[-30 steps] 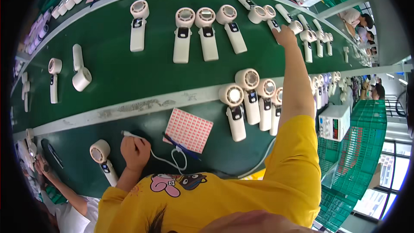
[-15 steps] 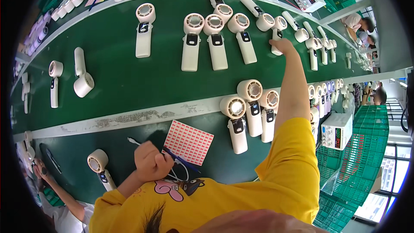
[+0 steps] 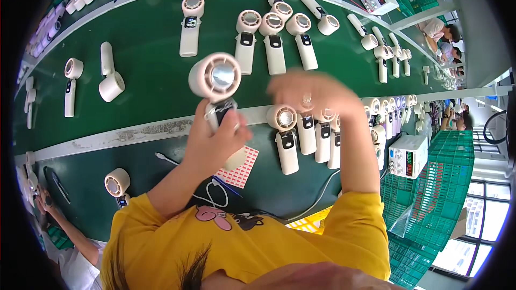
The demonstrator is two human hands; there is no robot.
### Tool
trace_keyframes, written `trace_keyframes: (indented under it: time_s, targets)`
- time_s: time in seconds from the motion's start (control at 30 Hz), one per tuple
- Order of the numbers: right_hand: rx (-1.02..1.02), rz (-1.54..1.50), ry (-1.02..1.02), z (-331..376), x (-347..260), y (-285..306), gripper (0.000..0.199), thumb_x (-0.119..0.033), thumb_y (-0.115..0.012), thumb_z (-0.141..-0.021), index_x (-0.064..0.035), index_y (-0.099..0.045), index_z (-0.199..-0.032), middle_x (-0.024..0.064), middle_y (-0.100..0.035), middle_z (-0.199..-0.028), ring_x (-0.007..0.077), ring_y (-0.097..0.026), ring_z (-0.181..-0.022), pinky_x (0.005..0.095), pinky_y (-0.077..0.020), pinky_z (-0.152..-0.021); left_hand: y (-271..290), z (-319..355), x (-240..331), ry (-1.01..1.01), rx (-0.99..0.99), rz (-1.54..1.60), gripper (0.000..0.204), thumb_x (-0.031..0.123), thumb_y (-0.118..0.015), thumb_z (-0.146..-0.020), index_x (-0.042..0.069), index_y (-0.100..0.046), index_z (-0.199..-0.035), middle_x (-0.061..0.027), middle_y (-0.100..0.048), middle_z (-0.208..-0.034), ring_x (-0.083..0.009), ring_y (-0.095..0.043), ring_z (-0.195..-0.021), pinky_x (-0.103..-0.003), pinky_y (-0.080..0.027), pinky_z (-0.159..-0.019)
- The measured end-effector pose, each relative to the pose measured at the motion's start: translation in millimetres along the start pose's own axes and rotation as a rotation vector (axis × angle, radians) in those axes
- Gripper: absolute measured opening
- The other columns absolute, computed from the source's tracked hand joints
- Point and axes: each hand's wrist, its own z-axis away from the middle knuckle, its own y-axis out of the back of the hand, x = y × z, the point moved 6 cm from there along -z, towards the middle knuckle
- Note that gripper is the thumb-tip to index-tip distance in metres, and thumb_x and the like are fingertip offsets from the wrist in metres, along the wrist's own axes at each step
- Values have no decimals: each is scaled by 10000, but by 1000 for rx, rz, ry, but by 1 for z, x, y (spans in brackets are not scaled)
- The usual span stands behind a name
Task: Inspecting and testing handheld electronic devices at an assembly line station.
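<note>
My left hand (image 3: 215, 142) is wrapped around the handle of a white handheld fan (image 3: 216, 77), its round head up and its dark display panel partly behind my fingers. The handle's lower end covers part of a sheet of red-and-white stickers (image 3: 244, 171). My right hand (image 3: 312, 94), smeared by motion, hovers over the fans standing close together along the bench divider; its fingers cannot be made out. Nearest below it are a fan with a silvery centre (image 3: 288, 150) and several alike beside it. A blue pen (image 3: 228, 187) and a white cable (image 3: 223, 198) lie near the sheet.
Across the divider (image 3: 123, 135), the green belt (image 3: 156, 91) carries several more white fans. A lone fan (image 3: 117, 182) stands at the near left, beside a co-worker's hand (image 3: 45, 201). At right are a white power supply (image 3: 408, 156) and stacked green crates (image 3: 430, 204).
My right hand has come back from a fan on the belt, which is gone from that spot. My left hand, earlier a fist by the sticker sheet, now holds a fan higher up. The view shifted slightly.
</note>
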Motion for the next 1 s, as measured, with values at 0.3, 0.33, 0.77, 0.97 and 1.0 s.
trace_keyframes:
  time_s: [0.3, 0.33, 0.77, 0.97, 1.0]
  targets:
    - [229, 69, -1584, 97, 176, 13, 564, -389, -679, -611, 32, -607, -979, 174, -619, -880, 273, -581, -793, 349, -476, -715, 77, 39, -16, 122, -40, 222, 495, -40, -444, -698, 37, -330, -1173, -170, -519, -958, -224, -526, -653, -285, -430, -572]
    - [479, 18, -1559, 107, 151, 23, 500, -341, -684, -617, 31, -611, -943, 157, -619, -850, 243, -574, -738, 318, -470, -669, 84, 47, -13, 115, -62, 351, 512, -61, -427, -691, 41, -328, -1183, -179, -515, -975, -228, -528, -653, -285, -428, -561]
    - [1155, -1116, -382, -96, -73, -123, 417, -47, -622, -723, 14, -422, -1084, 129, -545, -775, 173, -531, -541, 249, -435, -448, 92, 96, 21, -364, -87, 129, 600, -67, -346, -637, 75, -269, -1215, -203, -494, -1019, -232, -513, -663, -294, -432, -583]
    - [994, -1277, -450, -118, -87, -185, 311, -164, -552, -824, 10, -421, -1046, 131, -547, -818, 177, -549, -596, 253, -446, -510, 124, 136, 7, -385, -33, 166, 606, -59, -342, -631, 53, -252, -1220, -217, -475, -1036, -229, -513, -671, -292, -435, -582]
    - [974, -1257, -484, -120, -90, -192, 306, -182, -532, -839, 11, -419, -1047, 134, -547, -830, 178, -553, -611, 255, -448, -520, 130, 141, 3, -384, -33, 194, 604, -57, -344, -631, 47, -251, -1220, -220, -471, -1040, -229, -512, -672, -292, -436, -581]
